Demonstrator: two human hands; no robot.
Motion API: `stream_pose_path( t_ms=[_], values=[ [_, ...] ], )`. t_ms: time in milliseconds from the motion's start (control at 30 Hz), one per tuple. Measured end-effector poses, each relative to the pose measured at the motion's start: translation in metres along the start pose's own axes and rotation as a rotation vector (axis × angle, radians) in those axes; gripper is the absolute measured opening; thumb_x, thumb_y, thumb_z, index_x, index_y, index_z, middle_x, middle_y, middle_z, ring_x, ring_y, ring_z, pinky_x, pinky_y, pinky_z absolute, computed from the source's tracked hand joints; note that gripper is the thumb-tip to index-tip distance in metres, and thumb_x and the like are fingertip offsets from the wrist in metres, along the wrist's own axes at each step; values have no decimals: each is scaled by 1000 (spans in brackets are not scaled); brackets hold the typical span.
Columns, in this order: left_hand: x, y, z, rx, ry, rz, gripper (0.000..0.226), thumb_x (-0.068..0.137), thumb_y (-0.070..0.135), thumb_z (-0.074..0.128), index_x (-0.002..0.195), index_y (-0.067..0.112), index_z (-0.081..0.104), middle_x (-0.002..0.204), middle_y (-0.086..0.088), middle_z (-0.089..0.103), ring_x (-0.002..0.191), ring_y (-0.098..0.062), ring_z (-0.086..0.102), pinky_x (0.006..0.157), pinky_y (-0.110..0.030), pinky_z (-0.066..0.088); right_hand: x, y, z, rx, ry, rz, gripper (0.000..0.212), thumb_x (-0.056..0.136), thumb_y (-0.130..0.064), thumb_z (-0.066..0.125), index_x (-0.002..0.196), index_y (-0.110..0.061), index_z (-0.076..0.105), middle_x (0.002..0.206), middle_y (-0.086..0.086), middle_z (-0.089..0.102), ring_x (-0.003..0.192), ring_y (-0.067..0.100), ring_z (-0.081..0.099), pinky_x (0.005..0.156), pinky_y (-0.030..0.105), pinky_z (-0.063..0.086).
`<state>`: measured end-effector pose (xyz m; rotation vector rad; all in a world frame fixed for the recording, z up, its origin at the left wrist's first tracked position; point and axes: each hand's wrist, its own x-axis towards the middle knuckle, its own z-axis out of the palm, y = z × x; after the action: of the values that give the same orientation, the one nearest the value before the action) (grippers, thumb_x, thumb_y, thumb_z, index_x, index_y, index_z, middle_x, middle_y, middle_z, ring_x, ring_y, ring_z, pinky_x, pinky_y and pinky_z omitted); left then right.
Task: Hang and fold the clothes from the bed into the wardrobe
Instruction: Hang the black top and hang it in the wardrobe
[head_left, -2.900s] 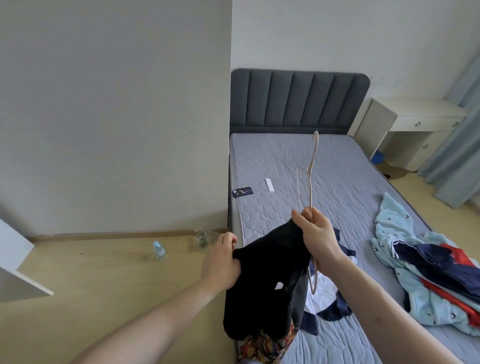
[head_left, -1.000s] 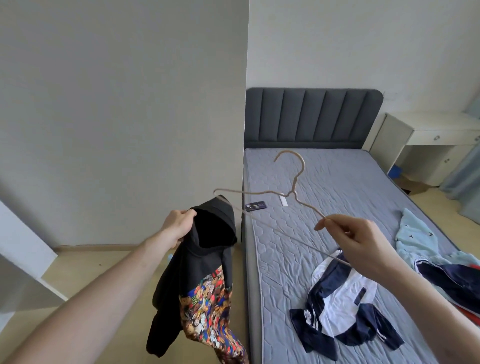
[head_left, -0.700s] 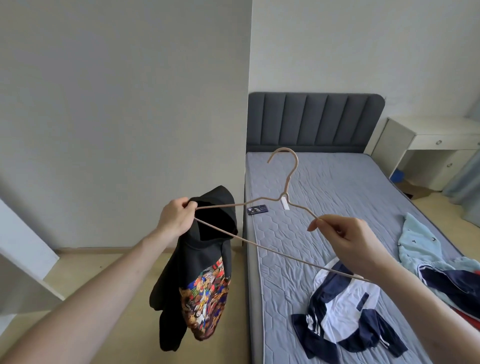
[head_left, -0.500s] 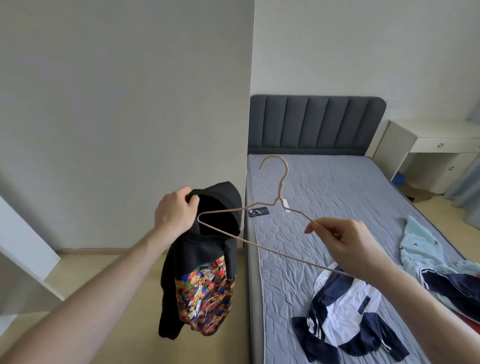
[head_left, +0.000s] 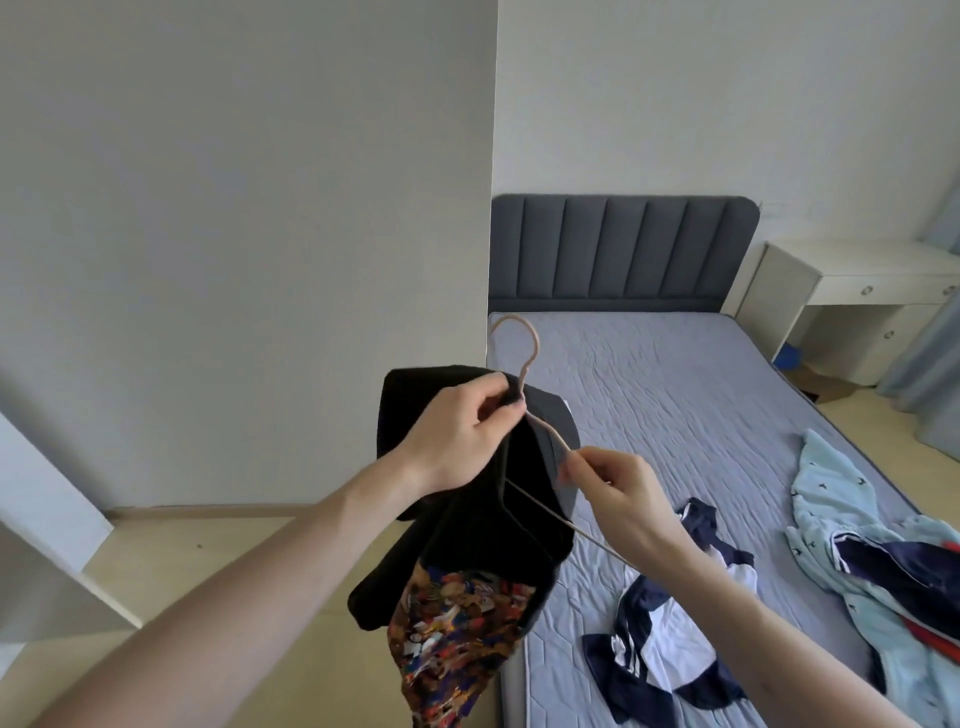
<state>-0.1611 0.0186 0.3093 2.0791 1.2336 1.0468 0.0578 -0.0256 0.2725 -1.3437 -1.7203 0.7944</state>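
Left hand (head_left: 457, 431), centre of frame: fingers (head_left: 493, 400) curled, pinching the black collar fabric against the neck of the thin beige wire hanger (head_left: 524, 374), just below its hook. Right hand (head_left: 618, 493), lower right of centre: thumb and forefinger pinched on the hanger's sloping right arm, remaining fingers curled. Black hooded sweatshirt with a multicoloured printed panel (head_left: 467, 545), hanging from the left hand, one hanger arm apparently inside the neck opening, the other arm bare and exposed toward the lower right. Grey quilted mattress (head_left: 675, 395) at right, carrying a navy-and-white garment (head_left: 670, 634) at lower right and a light blue garment (head_left: 857, 530) at the right edge, both well apart from the hands. White panel (head_left: 47, 530) at the left edge, possibly part of the wardrobe; not certain. Likely hazards: loss of the collar pinch, dropping the sweatshirt to the floor; forcing the bare arm through the neck, stretching the collar or bending the wire; uneven seating, letting the sweatshirt slide off one shoulder.
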Motion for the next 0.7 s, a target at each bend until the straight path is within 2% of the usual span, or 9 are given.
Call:
stream_pose_path(
  t_ms=[133,233,300,367,433,533,600,667,700],
  values=[
    [-3,8,-10,92,-156,32,15,90,48,61,85,34,65,86,15,62,82,-6,63,74,-22,51,-12,6,-10,174,56,5,39,105,-26,53,70,-12,61,54,-11,31,48,5,27,48,14,24],
    [2,8,-25,300,61,193,10,84,38,63,92,33,67,94,18,60,94,-6,60,87,-28,48,-17,8,-16,222,78,8,40,105,-25,53,68,-13,60,57,-2,29,50,9,25,47,17,23],
    [9,5,-34,546,207,307,25,82,37,64,105,29,62,108,15,56,104,-10,54,95,-30,39,-17,7,-19,216,84,-7,40,105,-25,53,67,-14,60,57,-2,30,51,11,26,49,18,25],
    [17,2,-43,631,213,323,32,85,46,62,113,31,57,113,15,54,107,-11,51,98,-29,33,-17,5,-23,211,95,-32,39,101,-33,54,68,-13,61,57,-2,29,52,11,26,50,20,25],
    [25,2,-51,569,78,252,26,91,57,55,99,33,59,97,17,59,93,-8,56,91,-33,43,-17,6,-27,194,100,-55,39,97,-40,53,70,-14,65,57,0,30,53,13,27,51,23,24],
    [31,1,-53,498,-75,159,42,93,65,46,81,26,56,77,10,57,73,-13,55,69,-41,49,-19,11,-33,214,118,-50,38,94,-50,55,79,-21,75,56,1,35,51,15,30,49,25,26],
    [31,0,-53,530,-52,186,42,94,65,45,77,28,53,73,9,56,69,-11,53,63,-36,45,-18,20,-41,207,150,-40,26,93,-51,62,92,-29,77,63,-3,58,53,14,49,54,26,39],
    [33,1,-56,557,19,184,39,95,65,45,74,33,53,71,11,56,68,-10,53,59,-31,38,-19,37,-49,167,220,-2,16,92,-42,71,107,-39,73,92,-10,73,83,9,68,77,26,50],
    [34,3,-58,573,56,171,39,95,65,45,75,32,55,71,10,58,67,-11,53,59,-30,38,-21,48,-53,154,249,35,26,89,-40,75,114,-43,68,105,-14,72,96,5,67,85,25,49]
  ],
)
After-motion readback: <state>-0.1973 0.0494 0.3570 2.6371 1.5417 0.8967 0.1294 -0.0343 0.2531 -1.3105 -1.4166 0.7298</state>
